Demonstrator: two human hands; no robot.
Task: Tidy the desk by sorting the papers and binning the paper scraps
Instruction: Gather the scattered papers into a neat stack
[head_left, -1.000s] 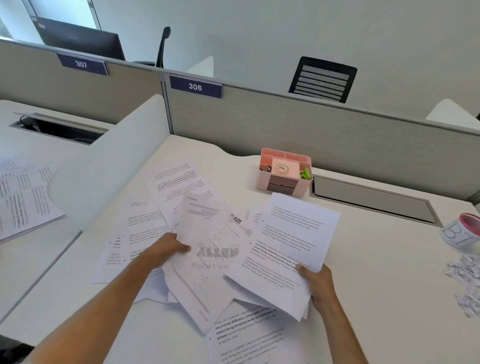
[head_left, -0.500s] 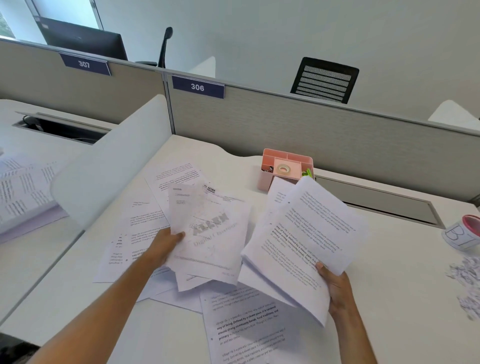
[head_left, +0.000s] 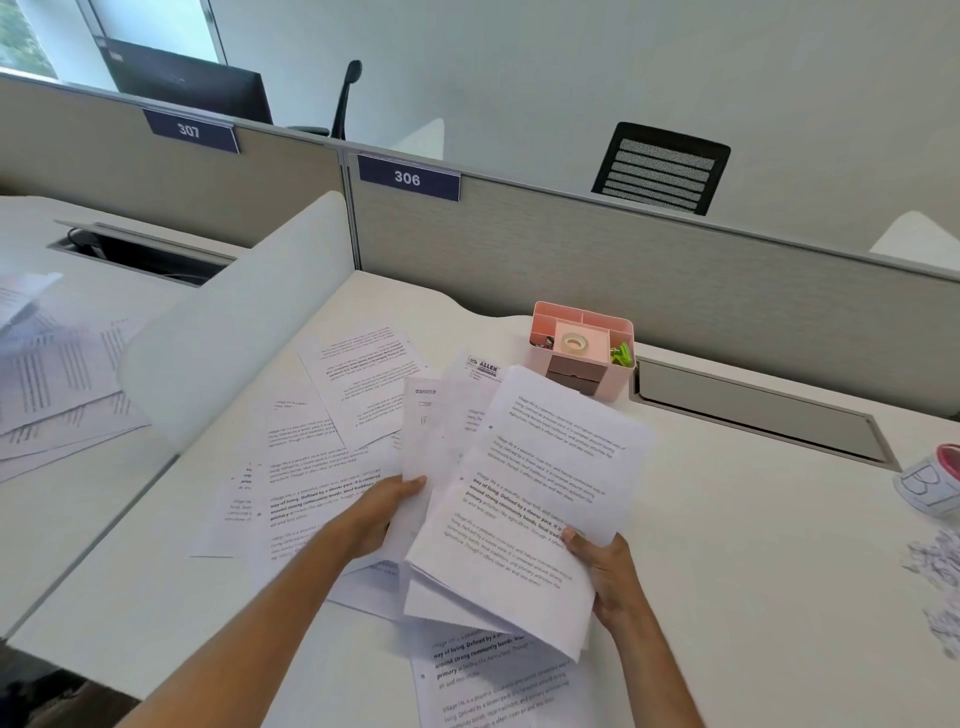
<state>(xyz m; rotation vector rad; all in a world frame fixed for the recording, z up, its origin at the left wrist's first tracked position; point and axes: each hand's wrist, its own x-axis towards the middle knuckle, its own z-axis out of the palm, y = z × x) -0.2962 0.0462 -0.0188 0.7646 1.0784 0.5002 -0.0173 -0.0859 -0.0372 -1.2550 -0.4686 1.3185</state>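
Observation:
My right hand (head_left: 605, 569) grips a stack of printed sheets (head_left: 530, 499) by its lower right corner, lifted off the desk and tilted. My left hand (head_left: 382, 512) pinches the lower edge of other sheets (head_left: 434, 441) that slide behind that stack. More loose printed papers (head_left: 317, 467) lie spread over the white desk (head_left: 753, 545) to the left and under my hands. One sheet (head_left: 488, 680) lies near the front edge. Crumpled paper scraps (head_left: 937, 582) lie at the desk's far right edge.
A pink desk organizer (head_left: 584, 345) with a tape roll stands at the back by the grey partition (head_left: 623, 270). A labelled cup-like bin (head_left: 932, 486) sits at the right. A white curved divider (head_left: 228, 332) separates the neighbouring desk, which carries more papers (head_left: 57, 374).
My left hand has brought its sheets rightward, behind the stack in my right hand. The right hand's stack has tilted up and shifted slightly left, so the two bundles now overlap.

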